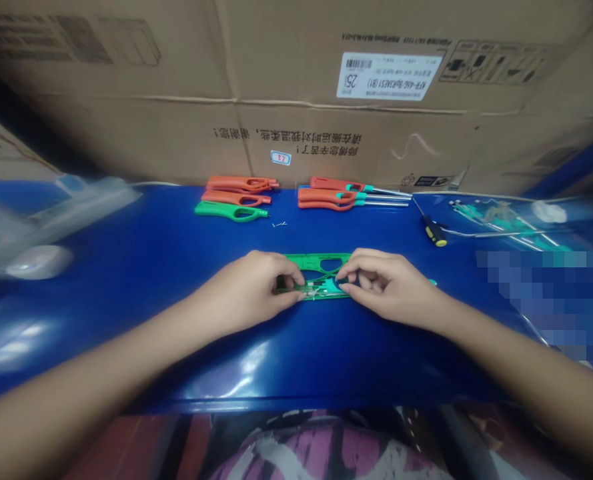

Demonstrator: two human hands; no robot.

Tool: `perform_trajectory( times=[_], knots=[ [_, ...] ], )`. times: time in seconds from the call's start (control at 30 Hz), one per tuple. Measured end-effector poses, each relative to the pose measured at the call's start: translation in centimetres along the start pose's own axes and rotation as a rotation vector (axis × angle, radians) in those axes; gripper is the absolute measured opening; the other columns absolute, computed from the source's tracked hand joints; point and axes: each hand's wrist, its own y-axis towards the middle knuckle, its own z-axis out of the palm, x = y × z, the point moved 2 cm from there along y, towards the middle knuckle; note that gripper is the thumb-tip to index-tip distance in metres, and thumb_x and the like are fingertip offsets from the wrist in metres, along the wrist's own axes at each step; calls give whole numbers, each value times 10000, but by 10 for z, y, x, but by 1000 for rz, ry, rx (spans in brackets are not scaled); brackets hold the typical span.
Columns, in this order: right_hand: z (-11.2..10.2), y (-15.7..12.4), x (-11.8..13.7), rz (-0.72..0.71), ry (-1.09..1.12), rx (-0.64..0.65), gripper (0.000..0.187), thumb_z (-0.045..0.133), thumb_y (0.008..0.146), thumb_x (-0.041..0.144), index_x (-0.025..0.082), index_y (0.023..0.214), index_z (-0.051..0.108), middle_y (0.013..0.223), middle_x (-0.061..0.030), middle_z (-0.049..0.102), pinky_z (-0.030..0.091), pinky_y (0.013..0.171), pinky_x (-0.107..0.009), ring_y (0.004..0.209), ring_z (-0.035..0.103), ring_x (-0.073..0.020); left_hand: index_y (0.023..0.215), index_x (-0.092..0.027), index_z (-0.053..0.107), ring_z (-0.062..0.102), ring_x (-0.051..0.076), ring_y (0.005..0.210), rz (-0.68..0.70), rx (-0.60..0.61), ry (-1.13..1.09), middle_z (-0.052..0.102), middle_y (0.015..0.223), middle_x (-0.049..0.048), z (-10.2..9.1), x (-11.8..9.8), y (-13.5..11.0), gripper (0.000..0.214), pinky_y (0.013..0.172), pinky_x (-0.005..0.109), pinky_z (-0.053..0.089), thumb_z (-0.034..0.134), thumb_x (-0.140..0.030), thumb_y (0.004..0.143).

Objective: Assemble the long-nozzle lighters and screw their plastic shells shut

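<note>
In the head view a green gas lighter lies opened on the blue table, one shell half [309, 261] behind the other. Inside the nearer half sit small inner parts and a teal trigger piece [332, 287]. My left hand [261, 283] is closed around the left end of the nearer half, thumb and fingertips at its inner parts. With thumb and forefinger pinched, my right hand [389, 283] is at the teal piece and covers the right end of the lighter. Whatever small part lies between the right fingertips is hidden.
Behind my hands lie orange lighter shells [236, 198], a green shell [231, 212] and orange lighters with metal tubes [326, 199]. A screwdriver [433, 230] and teal-ended rods [506, 227] lie right. A white mouse [40, 262] is left. A cardboard sheet [176, 120] stands behind.
</note>
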Motion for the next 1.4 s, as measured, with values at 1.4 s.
perform_trajectory(
  times=[1.4],
  knots=[
    [2, 1, 0, -74, -99, 63, 54, 644, 874, 204, 162, 865, 676, 760, 3, 583, 382, 557, -216, 560, 435, -66, 783, -196, 712, 588, 144, 720, -76, -197, -252, 705, 822, 2, 26, 3, 13, 127, 636, 253, 406, 697, -317, 816]
  ],
)
